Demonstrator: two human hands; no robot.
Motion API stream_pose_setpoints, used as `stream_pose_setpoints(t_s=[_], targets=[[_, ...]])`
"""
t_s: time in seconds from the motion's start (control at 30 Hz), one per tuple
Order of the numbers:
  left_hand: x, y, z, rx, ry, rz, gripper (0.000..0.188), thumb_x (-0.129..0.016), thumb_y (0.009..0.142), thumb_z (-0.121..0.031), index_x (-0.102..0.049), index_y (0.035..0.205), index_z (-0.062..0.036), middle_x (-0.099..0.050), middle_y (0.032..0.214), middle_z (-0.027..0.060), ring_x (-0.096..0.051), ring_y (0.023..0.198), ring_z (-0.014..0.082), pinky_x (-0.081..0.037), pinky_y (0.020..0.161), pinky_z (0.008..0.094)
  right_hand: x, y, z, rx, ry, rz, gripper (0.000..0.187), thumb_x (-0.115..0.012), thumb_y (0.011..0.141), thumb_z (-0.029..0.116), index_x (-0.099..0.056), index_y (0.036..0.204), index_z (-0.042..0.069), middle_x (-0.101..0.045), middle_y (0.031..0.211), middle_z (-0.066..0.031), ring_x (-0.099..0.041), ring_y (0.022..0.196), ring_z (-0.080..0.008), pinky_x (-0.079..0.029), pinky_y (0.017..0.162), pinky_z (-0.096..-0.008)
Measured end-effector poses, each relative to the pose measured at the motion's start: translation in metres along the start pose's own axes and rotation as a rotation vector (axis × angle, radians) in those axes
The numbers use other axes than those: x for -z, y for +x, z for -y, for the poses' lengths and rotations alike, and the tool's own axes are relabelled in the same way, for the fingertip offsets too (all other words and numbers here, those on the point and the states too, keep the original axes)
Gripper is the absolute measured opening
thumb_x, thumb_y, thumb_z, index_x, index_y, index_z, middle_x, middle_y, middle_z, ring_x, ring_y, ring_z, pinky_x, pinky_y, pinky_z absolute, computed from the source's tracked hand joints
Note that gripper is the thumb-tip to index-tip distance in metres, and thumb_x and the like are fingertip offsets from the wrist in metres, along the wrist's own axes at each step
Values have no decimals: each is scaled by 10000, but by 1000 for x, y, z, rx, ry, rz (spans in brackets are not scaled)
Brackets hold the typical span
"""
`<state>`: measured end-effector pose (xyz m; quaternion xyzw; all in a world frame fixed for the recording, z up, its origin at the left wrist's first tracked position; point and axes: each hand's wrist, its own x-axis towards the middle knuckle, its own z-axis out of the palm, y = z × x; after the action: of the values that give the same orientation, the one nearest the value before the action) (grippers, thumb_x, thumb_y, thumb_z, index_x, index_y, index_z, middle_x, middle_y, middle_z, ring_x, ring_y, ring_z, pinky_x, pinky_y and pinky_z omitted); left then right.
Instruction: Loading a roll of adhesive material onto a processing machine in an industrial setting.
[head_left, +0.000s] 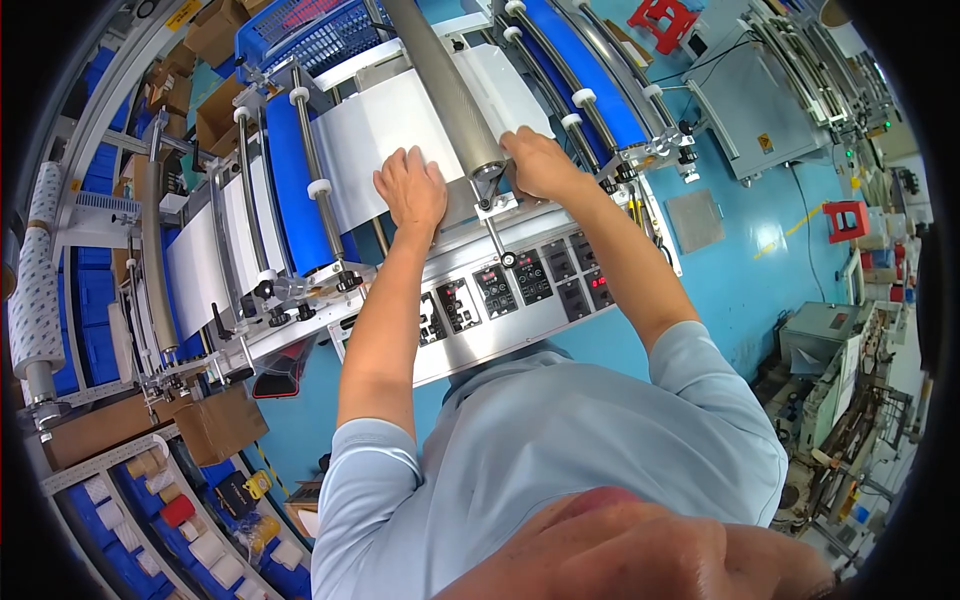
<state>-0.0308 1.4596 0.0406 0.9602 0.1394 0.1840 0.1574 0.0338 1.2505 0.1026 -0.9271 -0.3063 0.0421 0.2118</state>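
A white sheet (pixel 365 140) runs across the bed of a machine, passing under a grey metal roller (pixel 440 85). My left hand (pixel 412 190) lies on the sheet's near edge left of the roller, with its fingers stretched out. On the roller's other side, my right hand (pixel 545 165) has its fingers bent together at the near edge of the sheet's right part (pixel 500 90). Its thumb is mostly hidden beside the roller's end. Below both hands is the machine's front control panel (pixel 500 300), with several small black controllers and a red display.
Blue bands (pixel 300 190) and metal rods with white collars (pixel 318 187) flank the bed. A patterned roll (pixel 38 270) stands at far left. Behind are a blue basket (pixel 310 40) and cardboard boxes (pixel 215 30). Red stools (pixel 845 220) and a grey machine (pixel 760 120) are at right.
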Motion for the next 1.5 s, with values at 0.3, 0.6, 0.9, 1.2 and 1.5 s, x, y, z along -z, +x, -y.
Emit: stream_pose_setpoints(t_s=[0.3, 0.6, 0.9, 1.2, 1.5], targets=[[-4, -7, 8, -160, -10, -23, 345, -527, 875, -195, -582, 1186, -56, -482, 1350, 151, -409, 1273, 329, -173, 1116, 536, -9, 23, -4, 270, 2, -81, 213, -643, 801, 130, -626, 992, 37, -611, 1042, -130, -597, 1001, -317, -476, 820, -441], [9, -17, 1, -126, -44, -132, 279, -547, 845, -180, -625, 1089, -70, -595, 1150, 117, -500, 1138, 282, -270, 1067, 508, -9, 20, -14, 16, -137, -13, 223, -572, 884, 238, -635, 950, 35, -625, 1058, -119, -608, 979, -309, -457, 822, -463], [9, -16, 4, -293, -109, -58, 279, -554, 838, -176, -636, 1079, -61, -598, 1194, 111, -504, 1146, 281, -267, 1076, 487, -19, 25, -16, 129, -30, -96, 205, -564, 875, 202, -635, 943, 22, -629, 1062, -147, -581, 1040, -307, -420, 882, -466], [12, -18, 4, -238, -59, -38, 316, -558, 833, -173, -615, 1123, -61, -557, 1246, 127, -472, 1181, 300, -253, 1083, 498, -30, 6, -22, 112, -30, -306, 231, -563, 875, 200, -649, 991, 20, -640, 1108, -143, -581, 1070, -312, -432, 910, -442], [13, -13, 0, -296, 11, 81, 305, -530, 860, -167, -597, 1123, -29, -554, 1286, 153, -485, 1206, 300, -262, 1081, 499, -20, -118, -12, -78, 490, -480, 183, -635, 871, 128, -647, 1018, 19, -661, 929, -115, -645, 815, -197, -501, 733, -289]])
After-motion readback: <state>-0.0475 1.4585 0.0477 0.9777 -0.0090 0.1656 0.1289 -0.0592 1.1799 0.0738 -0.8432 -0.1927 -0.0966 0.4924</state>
